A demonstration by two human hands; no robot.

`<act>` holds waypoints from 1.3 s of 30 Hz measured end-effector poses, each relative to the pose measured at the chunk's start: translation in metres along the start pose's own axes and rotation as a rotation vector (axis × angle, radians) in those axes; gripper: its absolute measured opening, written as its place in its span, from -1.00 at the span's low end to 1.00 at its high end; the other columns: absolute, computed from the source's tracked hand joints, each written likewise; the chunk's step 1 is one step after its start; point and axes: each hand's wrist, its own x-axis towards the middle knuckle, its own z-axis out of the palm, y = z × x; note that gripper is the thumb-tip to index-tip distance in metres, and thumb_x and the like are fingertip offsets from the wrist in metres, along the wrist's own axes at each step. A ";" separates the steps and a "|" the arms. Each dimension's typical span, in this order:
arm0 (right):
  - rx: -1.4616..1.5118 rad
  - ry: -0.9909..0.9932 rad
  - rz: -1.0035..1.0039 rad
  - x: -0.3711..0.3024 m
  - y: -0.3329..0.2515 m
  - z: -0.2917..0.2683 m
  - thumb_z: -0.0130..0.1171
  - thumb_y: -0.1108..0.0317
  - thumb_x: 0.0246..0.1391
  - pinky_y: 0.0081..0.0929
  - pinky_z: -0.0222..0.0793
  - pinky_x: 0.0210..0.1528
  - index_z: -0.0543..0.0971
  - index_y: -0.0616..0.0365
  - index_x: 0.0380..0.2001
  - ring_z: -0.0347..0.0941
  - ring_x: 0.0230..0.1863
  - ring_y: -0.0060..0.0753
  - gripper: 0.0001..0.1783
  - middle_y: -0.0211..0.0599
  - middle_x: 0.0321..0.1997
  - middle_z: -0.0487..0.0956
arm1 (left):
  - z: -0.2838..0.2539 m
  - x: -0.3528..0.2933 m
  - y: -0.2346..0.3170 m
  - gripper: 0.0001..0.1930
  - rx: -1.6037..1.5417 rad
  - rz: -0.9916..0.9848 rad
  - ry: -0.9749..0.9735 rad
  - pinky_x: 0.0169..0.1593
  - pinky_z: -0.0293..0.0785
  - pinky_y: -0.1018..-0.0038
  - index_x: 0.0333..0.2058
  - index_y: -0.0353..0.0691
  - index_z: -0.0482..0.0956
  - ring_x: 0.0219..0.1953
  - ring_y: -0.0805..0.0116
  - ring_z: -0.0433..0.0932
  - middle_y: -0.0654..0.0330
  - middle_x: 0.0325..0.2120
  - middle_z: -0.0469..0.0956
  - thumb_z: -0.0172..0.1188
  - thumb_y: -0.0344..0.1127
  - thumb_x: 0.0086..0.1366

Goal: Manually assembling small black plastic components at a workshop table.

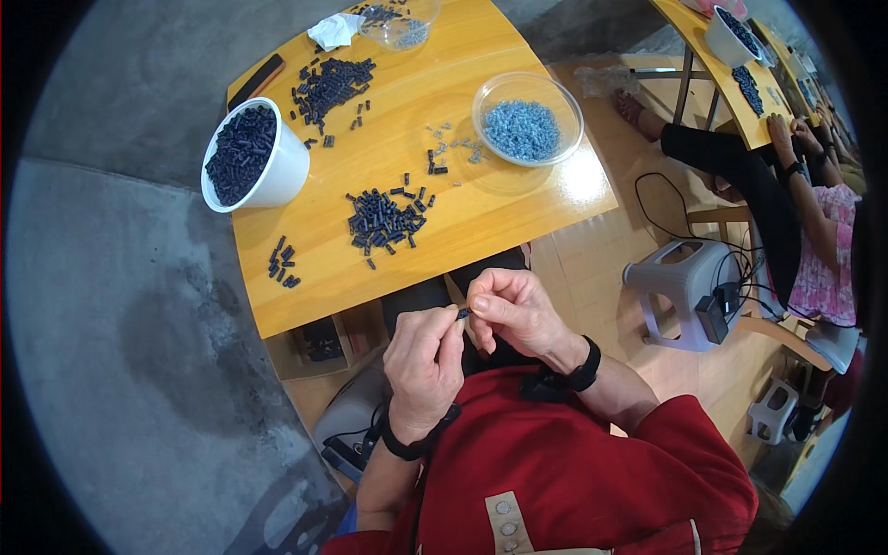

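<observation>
My left hand (424, 361) pinches a small black cylindrical piece (462, 314) between thumb and fingers, just off the table's near edge. Closed in a pinch as well, my right hand (518, 313) meets the other end of that piece; whatever it holds at its fingertips is too small to make out. A heap of similar black pieces (384, 220) lies on the yellow table (499, 208) in front of my hands. To the right of the heap stands a clear round bowl (575, 129) with many tiny pale-blue translucent parts (523, 129).
A white tub (289, 176) full of black pieces stands at the table's left edge. Behind it lies a larger black pile (335, 85), near a second clear container (421, 32) and a crumpled tissue (335, 31). A grey stool (684, 287) and cables stand right, near another seated person (814, 217).
</observation>
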 end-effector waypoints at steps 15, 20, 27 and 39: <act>0.148 -0.153 0.396 0.011 -0.006 -0.003 0.28 0.29 0.17 -0.71 -0.09 -0.67 0.57 0.21 -0.30 0.04 -0.68 -0.78 -0.80 -0.58 -0.59 0.37 | -0.003 -0.002 -0.017 -0.72 -0.046 0.059 -0.048 0.07 0.36 0.29 -0.24 -0.22 0.64 -0.01 0.11 0.49 0.19 -0.11 0.55 0.35 -0.53 0.00; 0.350 -0.209 0.563 0.014 0.004 -0.010 0.28 0.38 0.14 -0.71 -0.10 -0.68 0.51 0.23 -0.31 0.03 -0.71 -0.75 -0.83 -0.55 -0.59 0.34 | -0.004 -0.009 -0.023 -0.71 -0.042 0.104 -0.061 0.09 0.32 0.25 -0.24 -0.21 0.62 0.04 0.10 0.47 0.20 -0.08 0.56 0.36 -0.50 -0.01; 0.440 -0.213 0.509 0.012 0.014 -0.005 0.28 0.43 0.12 -0.73 -0.10 -0.69 0.46 0.20 -0.35 0.03 -0.71 -0.76 -0.83 -0.57 -0.61 0.31 | -0.008 -0.009 -0.022 -0.77 -0.013 0.122 -0.049 0.09 0.39 0.24 -0.30 -0.22 0.60 0.04 0.05 0.50 0.17 -0.14 0.59 0.37 -0.51 0.02; -0.254 0.101 0.277 0.023 0.000 0.005 0.19 0.28 0.25 -0.79 0.04 -0.61 0.53 0.14 -0.17 0.21 -0.57 -0.79 -0.81 -0.55 -0.48 0.43 | -0.080 0.006 -0.107 -0.88 0.510 -0.142 0.244 -0.14 0.38 0.23 -0.31 -0.31 0.63 -0.29 0.06 0.48 0.09 -0.38 0.53 0.27 -0.52 0.13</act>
